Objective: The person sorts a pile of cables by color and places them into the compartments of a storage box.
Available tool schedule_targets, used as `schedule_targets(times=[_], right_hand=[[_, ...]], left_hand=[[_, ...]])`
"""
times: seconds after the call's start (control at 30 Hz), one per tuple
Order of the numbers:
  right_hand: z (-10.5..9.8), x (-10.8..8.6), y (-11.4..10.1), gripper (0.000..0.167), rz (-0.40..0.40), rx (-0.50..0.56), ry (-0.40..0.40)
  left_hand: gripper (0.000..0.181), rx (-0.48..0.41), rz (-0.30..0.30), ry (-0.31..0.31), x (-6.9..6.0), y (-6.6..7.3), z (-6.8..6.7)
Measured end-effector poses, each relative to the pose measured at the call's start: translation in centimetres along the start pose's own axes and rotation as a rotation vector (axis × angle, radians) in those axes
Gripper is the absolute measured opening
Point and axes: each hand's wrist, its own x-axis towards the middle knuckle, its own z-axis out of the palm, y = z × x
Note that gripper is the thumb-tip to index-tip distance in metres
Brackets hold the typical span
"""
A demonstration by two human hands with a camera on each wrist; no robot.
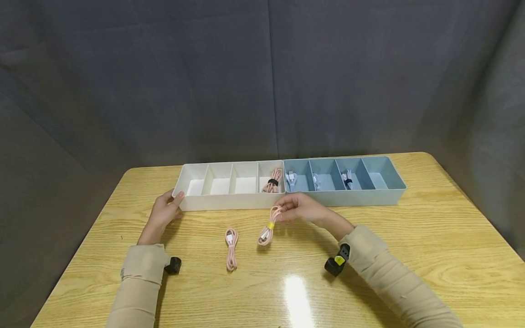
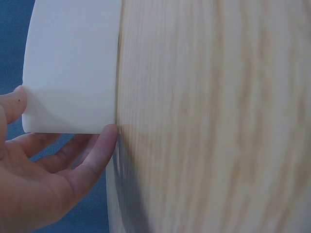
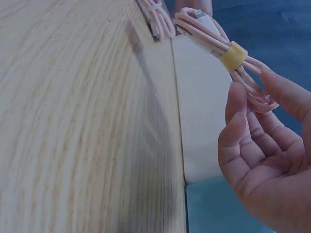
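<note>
My right hand point(image 1: 301, 208) pinches a coiled pink charging cable point(image 1: 268, 228) bound with a yellow strap. In the right wrist view the thumb and fingertips hold one end of the loops, with the white plug at the far end. The cable hangs just in front of a white divided box point(image 1: 221, 202). At that box's left end, my left hand point(image 1: 163, 210) grips the corner, thumb on the rim and fingers round the end wall. Another coiled pink cable point(image 1: 231, 250) lies on the table between the hands. A pink cable with a black strap point(image 1: 272, 181) sits in the white box's rightmost compartment.
A blue divided box point(image 1: 348, 197) stands end to end with the white one, to its right. Light-coloured cables point(image 1: 291, 179) lie in its three left compartments. A dark curtain point(image 1: 262, 82) hangs behind the wooden table point(image 1: 229, 300).
</note>
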Motion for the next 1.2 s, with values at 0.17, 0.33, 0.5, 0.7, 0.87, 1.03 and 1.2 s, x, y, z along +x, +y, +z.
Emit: schedule_targets(times=[0.17, 0.33, 0.5, 0.7, 0.87, 1.03, 1.2], right_hand=[[-0.1, 0.2, -0.3, 0.027, -0.014, 0.019, 0.027], [0.0, 0.4, -0.7, 0.03, -0.036, 0.057, 0.04], [0.0, 0.7, -1.0, 0.031, -0.053, 0.07, 0.051], [0.0, 1.1, -1.2, 0.029, -0.073, 0.098, 0.051], [0.1, 1.2, -1.5, 0.029, -0.055, 0.122, 0.079], [0.1, 1.6, -1.8, 0.033, -0.035, 0.145, 0.134], [0.0, 2.1, -1.9, 0.033, -0.026, 0.16, 0.159]], left_hand=[[0.059, -0.002, -0.004, -0.005, 0.1, 0.2, 0.0], [0.058, 0.0, -0.001, -0.014, 0.1, 0.0, -0.1], [0.058, 0.002, 0.009, -0.01, 0.2, 0.0, -0.1], [0.059, 0.003, 0.02, 0.003, 0.3, -0.1, -0.1], [0.065, -0.002, 0.034, -0.001, 0.2, -0.5, -0.1], [0.069, -0.015, 0.04, -0.001, 0.3, -0.6, -0.1], [0.061, 0.0, 0.026, 0.001, 0.2, -0.1, -0.1]])
